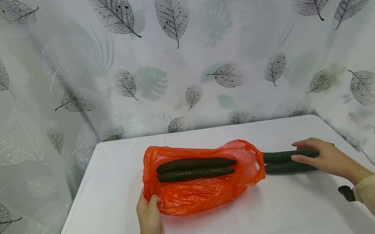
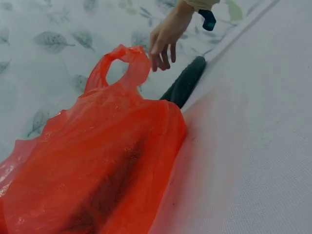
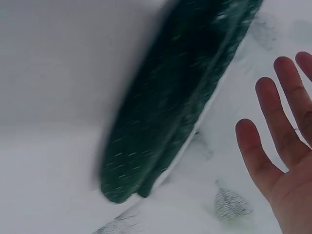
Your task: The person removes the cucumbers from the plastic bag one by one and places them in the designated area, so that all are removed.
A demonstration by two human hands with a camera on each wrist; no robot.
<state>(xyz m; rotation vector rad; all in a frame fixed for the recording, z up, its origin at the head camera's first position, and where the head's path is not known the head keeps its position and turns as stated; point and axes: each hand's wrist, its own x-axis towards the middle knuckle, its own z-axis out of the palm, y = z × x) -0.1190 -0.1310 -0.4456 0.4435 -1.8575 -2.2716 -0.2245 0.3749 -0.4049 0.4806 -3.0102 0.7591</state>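
A red plastic bag (image 1: 199, 196) lies on the white table, with two dark green cucumbers (image 1: 197, 174) side by side in its opening. My left hand (image 1: 149, 220) grips the bag's left end, thumb on top. To the right lie two more cucumbers (image 1: 290, 167), parallel, their left ends at the bag's handle (image 1: 260, 162). Over their right ends hovers my right hand (image 1: 325, 157), fingers spread and holding nothing. In the right wrist view its fingers (image 3: 270, 105) stand apart from the cucumbers (image 3: 170, 107). The left wrist view shows the bag (image 2: 97, 161) from the side.
The white table (image 1: 112, 186) has its back edge against a leaf-printed curtain (image 1: 182, 68), which also hangs along both sides. A dark wrist strap piece (image 1: 346, 193) sits at my right cuff.
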